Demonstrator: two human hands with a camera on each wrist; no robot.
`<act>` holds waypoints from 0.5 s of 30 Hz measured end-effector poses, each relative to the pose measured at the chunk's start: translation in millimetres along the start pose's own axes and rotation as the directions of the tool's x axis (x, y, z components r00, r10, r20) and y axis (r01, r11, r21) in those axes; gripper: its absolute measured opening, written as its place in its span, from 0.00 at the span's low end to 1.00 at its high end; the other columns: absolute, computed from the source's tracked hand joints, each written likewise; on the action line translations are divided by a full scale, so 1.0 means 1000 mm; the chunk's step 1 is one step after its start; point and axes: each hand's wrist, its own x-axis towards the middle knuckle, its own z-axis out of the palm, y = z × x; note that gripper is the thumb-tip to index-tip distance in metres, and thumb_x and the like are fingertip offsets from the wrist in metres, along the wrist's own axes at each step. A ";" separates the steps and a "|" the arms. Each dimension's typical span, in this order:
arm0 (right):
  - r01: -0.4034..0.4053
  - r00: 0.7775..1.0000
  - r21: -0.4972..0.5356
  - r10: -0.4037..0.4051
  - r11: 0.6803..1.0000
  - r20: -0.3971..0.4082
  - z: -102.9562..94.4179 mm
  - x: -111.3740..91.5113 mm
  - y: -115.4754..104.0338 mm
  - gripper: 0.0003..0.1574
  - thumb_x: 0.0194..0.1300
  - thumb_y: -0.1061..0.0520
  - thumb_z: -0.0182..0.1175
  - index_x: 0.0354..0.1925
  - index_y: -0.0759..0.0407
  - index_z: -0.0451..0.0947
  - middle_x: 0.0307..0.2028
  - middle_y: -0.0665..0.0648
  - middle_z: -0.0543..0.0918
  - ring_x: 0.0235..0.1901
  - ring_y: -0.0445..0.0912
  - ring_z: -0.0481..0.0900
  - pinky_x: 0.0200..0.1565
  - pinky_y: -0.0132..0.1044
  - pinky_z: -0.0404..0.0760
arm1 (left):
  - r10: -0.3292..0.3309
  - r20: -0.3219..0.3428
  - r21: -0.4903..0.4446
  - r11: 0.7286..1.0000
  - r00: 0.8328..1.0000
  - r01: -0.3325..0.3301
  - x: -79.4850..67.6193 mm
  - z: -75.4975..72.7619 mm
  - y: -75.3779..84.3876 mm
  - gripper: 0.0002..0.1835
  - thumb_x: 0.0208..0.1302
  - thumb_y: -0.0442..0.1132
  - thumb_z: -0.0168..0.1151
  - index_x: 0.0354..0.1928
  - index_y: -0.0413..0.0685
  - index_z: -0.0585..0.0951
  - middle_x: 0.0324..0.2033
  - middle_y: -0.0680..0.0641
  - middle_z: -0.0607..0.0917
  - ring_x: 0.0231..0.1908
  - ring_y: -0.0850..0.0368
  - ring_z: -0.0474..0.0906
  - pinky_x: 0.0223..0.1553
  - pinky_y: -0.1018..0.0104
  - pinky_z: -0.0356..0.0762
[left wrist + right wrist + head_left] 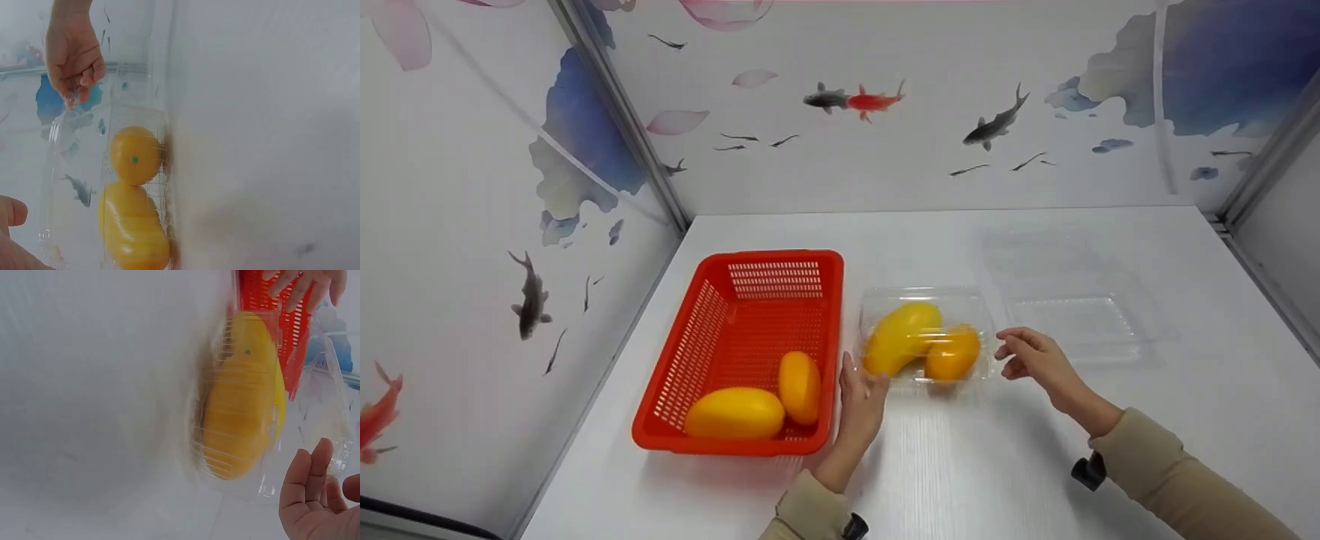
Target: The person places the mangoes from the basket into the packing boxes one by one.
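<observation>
A clear plastic box (926, 296) stands beside the basket with two mangoes inside: a longer yellow mango (904, 337) and a smaller orange-yellow mango (952, 352). Its clear lid (50, 169) is raised above the fruit. My right hand (1039, 364) is at the box's right side, thumb and curled fingers pinching the lid's corner, as the left wrist view shows. My left hand (862, 409) is at the box's near left corner, between box and basket, fingers extended and holding nothing. In the right wrist view, the left hand's fingers (298, 289) point down over the basket.
On the left stands a red plastic basket (746, 322) with two yellow mangoes (735, 412) at its near end. More clear plastic packaging (1072, 322) lies on the white table (945, 480) at right. Printed walls (900, 165) enclose the back and sides.
</observation>
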 end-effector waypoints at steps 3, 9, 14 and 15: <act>-0.022 1.000 0.013 0.022 1.000 -0.001 0.003 0.000 0.008 0.25 0.70 0.53 0.45 0.54 0.73 0.62 0.30 0.52 0.76 0.23 0.40 0.75 0.34 0.29 0.79 | -0.010 -0.034 -0.026 1.000 0.999 0.009 0.004 0.001 -0.004 0.40 0.65 0.46 0.51 0.69 0.38 0.44 0.68 0.36 0.49 0.68 0.39 0.44 0.64 0.43 0.47; -0.075 0.997 0.014 0.075 0.997 -0.010 0.008 0.002 0.019 0.20 0.69 0.55 0.49 0.50 0.70 0.62 0.26 0.52 0.75 0.19 0.41 0.71 0.29 0.30 0.77 | -0.039 -0.100 -0.041 0.999 0.994 0.035 0.015 0.002 -0.010 0.35 0.67 0.45 0.47 0.69 0.40 0.48 0.67 0.38 0.54 0.67 0.41 0.48 0.64 0.43 0.49; -0.135 0.991 -0.017 0.135 0.991 -0.004 0.010 0.004 0.024 0.16 0.66 0.55 0.51 0.45 0.65 0.61 0.25 0.52 0.74 0.18 0.41 0.68 0.26 0.31 0.74 | -0.218 -0.140 -0.045 0.976 0.966 0.214 0.023 0.001 -0.012 0.33 0.66 0.49 0.49 0.69 0.49 0.53 0.63 0.43 0.64 0.63 0.46 0.59 0.59 0.48 0.63; -0.149 0.989 -0.023 0.149 0.989 0.001 0.010 0.004 0.025 0.16 0.66 0.55 0.51 0.45 0.65 0.60 0.24 0.52 0.73 0.18 0.41 0.67 0.26 0.31 0.73 | -0.265 -0.139 -0.064 0.964 0.954 0.258 0.024 0.001 -0.012 0.33 0.65 0.49 0.49 0.69 0.51 0.54 0.63 0.45 0.65 0.62 0.48 0.61 0.58 0.49 0.64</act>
